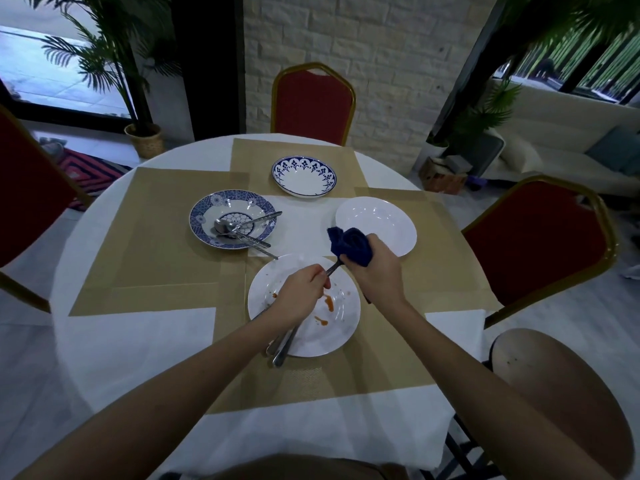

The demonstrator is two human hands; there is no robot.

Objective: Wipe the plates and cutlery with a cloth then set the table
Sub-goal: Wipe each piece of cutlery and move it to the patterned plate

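Note:
My left hand point(300, 292) grips the handle of a metal utensil point(333, 268) above a white plate point(341, 336) smeared with orange sauce. My right hand point(375, 270) holds a dark blue cloth point(349, 244) wrapped round the utensil's far end, which is hidden. More cutlery point(284, 346) lies on the near-left rim of that plate. A clean white plate point(375, 221) sits to the right. A blue patterned plate point(232, 219) at the left holds spoons and other cutlery. A blue-rimmed white plate point(304, 176) stands at the far side.
Tan placemats point(162, 258) cover the round white-clothed table point(131, 344). Red chairs stand at the far side point(313, 105), the left point(31, 188) and the right point(540, 244). A wooden stool point(561, 400) is near right. Potted plants flank the stone wall.

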